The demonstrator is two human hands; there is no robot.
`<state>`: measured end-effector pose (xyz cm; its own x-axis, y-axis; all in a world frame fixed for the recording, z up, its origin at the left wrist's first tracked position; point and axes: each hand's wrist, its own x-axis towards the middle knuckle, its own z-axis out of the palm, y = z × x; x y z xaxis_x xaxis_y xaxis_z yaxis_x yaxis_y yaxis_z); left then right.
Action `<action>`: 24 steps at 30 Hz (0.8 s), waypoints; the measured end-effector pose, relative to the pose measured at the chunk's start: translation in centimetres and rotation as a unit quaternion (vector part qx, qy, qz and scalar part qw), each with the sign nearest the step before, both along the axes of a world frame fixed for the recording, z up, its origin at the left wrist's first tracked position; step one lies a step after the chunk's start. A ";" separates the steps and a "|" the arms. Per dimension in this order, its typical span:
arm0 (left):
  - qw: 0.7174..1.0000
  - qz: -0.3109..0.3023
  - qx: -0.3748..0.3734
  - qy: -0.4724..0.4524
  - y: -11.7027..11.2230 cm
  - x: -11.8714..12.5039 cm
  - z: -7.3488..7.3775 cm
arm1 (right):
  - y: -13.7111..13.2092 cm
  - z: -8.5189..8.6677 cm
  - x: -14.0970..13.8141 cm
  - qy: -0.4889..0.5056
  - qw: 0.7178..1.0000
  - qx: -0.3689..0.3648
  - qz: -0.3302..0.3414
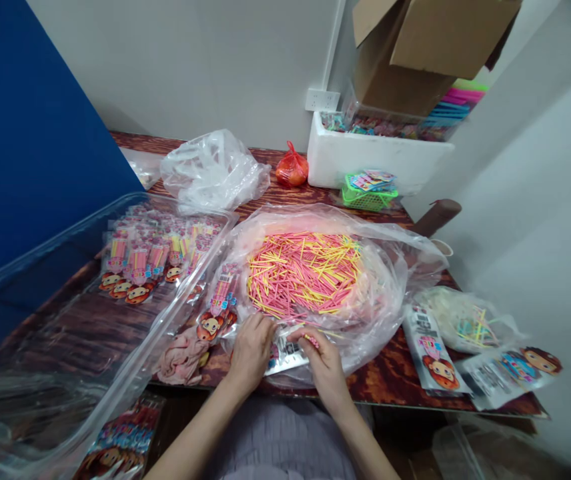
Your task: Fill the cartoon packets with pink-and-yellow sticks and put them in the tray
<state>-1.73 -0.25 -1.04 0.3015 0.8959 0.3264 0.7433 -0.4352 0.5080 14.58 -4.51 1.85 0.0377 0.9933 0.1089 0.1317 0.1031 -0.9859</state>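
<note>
Packet [285,355] lay at the near edge of the table [390,373], just in front of the stick pile [303,270]. Left hand [250,350] had its fingers curled, pinching the packet's left end. Right hand [323,363] gripped the right end. Filled packets [135,267] sat in the clear bin [40,257] to the left.

White wall [215,67] with a socket [322,100], blue panel [25,133] at left — perhaps a partition — beside a wood-grain table [395,377].
</note>
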 end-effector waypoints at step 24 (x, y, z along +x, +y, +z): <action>0.983 0.042 0.012 -0.180 0.2 -3.5 2.2 | 11.3 0.0 2.2 -0.476 0.878 0.040 -0.022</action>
